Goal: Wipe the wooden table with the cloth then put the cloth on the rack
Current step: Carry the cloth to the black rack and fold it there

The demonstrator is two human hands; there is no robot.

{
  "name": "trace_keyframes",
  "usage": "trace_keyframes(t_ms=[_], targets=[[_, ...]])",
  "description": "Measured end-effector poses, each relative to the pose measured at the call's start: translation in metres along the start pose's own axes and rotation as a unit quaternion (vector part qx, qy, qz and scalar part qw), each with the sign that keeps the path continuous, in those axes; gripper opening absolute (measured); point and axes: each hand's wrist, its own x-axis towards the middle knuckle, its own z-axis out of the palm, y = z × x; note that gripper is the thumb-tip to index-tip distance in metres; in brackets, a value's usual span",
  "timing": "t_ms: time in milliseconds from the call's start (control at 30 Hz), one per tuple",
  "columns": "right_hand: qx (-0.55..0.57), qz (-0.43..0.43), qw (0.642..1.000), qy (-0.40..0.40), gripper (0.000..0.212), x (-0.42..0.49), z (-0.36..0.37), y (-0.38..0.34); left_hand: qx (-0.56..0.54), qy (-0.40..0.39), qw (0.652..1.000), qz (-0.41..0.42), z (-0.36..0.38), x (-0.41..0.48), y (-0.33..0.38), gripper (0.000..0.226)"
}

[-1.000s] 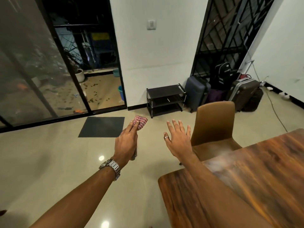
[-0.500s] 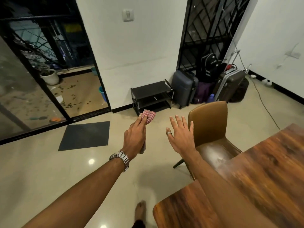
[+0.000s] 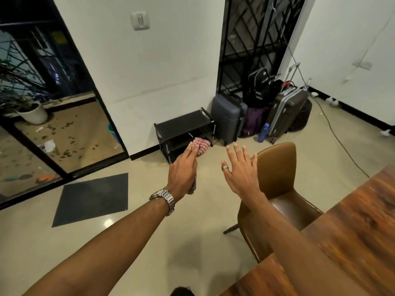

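Note:
My left hand (image 3: 183, 171) is stretched forward and holds a red-and-white checked cloth (image 3: 202, 145); a bunch of it shows past my fingertips and a bit hangs below my palm. The cloth appears in front of the low black rack (image 3: 181, 127) that stands against the white wall further off. My right hand (image 3: 241, 171) is held out beside it, fingers spread, holding nothing. The wooden table (image 3: 352, 227) fills the lower right corner.
A brown chair (image 3: 277, 167) stands at the table's near end, just right of my right hand. Suitcases (image 3: 229, 116) and bags sit right of the rack. A dark mat (image 3: 92, 199) lies on the tiled floor by the glass door. A cable (image 3: 337, 137) runs across the floor.
The view has come closer to the rack and turned left. Both arms stay stretched out, the cloth still in my left hand, now overlapping the rack.

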Motion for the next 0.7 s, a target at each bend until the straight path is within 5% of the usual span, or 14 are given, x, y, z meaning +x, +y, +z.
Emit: trace_keyframes(t_ms=[700], targets=[[0.022, 0.006, 0.999, -0.027, 0.060, 0.228, 0.040, 0.053, 0.002, -0.035, 0.999, -0.008, 0.084, 0.209, -0.016, 0.051]])
